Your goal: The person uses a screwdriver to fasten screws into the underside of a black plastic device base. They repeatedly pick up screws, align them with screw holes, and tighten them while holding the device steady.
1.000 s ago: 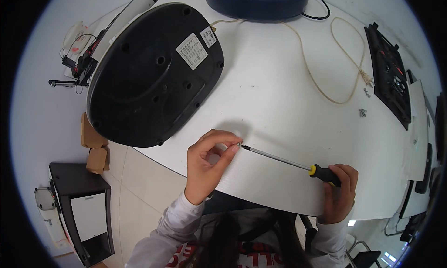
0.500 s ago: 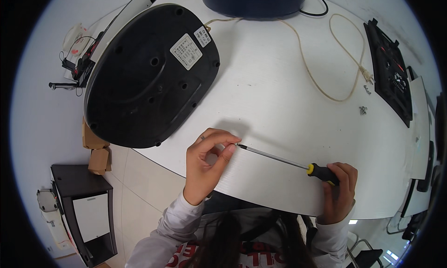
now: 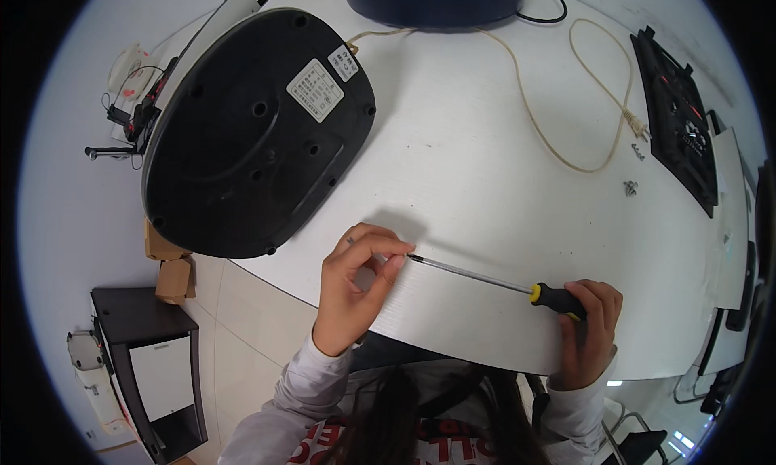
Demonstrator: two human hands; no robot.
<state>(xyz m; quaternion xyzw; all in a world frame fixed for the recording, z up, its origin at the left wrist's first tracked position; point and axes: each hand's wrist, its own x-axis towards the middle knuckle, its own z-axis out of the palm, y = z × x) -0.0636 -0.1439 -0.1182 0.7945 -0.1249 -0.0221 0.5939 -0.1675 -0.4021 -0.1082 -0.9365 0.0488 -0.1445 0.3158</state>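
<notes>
My right hand [image 3: 592,327] is wrapped round the black and yellow handle of a screwdriver [image 3: 477,276], whose shaft points left across the near part of the table. At its dark tip, my left hand [image 3: 356,283] is closed in a pinch between thumb and forefinger. A tiny screw [image 3: 407,255] sits there, mostly hidden by the fingertips. To the far left stands a large rounded appliance [image 3: 234,158], tilted so its black underside with screw holes and two white labels faces me. Two small clusters of screws, one nearer [image 3: 630,188] and one farther [image 3: 638,151], lie on the right.
A beige power cord [image 3: 525,109] loops over the white table [image 3: 485,198], its plug [image 3: 637,127] beside an open black tool case [image 3: 677,121]. At the back is a dark blue rounded housing [image 3: 436,8]. A dark cabinet [image 3: 144,315] and cardboard boxes [image 3: 174,281] stand on the floor, left.
The view has shifted slightly. My left fingers and the screwdriver tip remain together, with only a very small movement; both grips are unchanged.
</notes>
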